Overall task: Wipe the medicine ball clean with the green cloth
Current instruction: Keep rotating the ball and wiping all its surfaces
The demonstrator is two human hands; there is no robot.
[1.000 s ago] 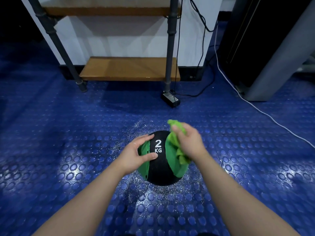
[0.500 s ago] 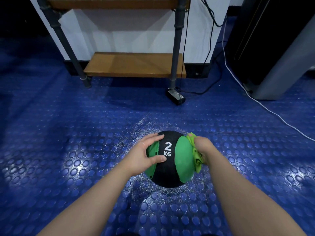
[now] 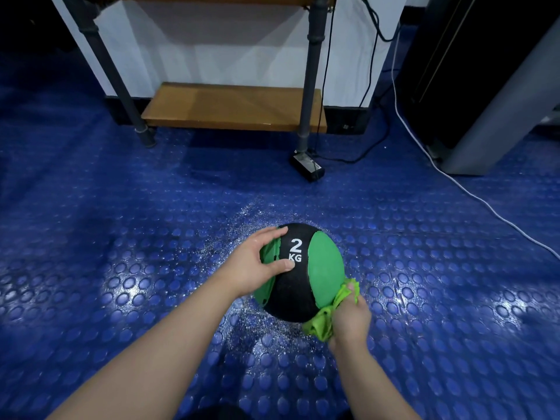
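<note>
1. The left hand (image 3: 254, 265) rests on the upper left side of the medicine ball (image 3: 298, 286). Its fingers (image 3: 269, 234) are spread fairly wide and curve over the top, while the thumb presses on the black band just beside the white "KG" print. It grips nothing; it lies flat against the ball. The bare forearm runs in from the lower left, with the wrist bent slightly.

2. The medicine ball sits on the blue studded floor (image 3: 121, 268), in the middle of the view between the two hands. It is black with green panels on either side and a white "2 KG" mark facing up. Fine pale specks dot the floor around it.

3. The right hand (image 3: 351, 319) is at the ball's lower right side, fingers curled tight around the bunched green cloth (image 3: 325, 319), which is pressed against the ball where the green panel meets the black. Cloth folds stick out above and to the left of the fist. The forearm comes up from the bottom edge, knuckles facing the camera.
</note>
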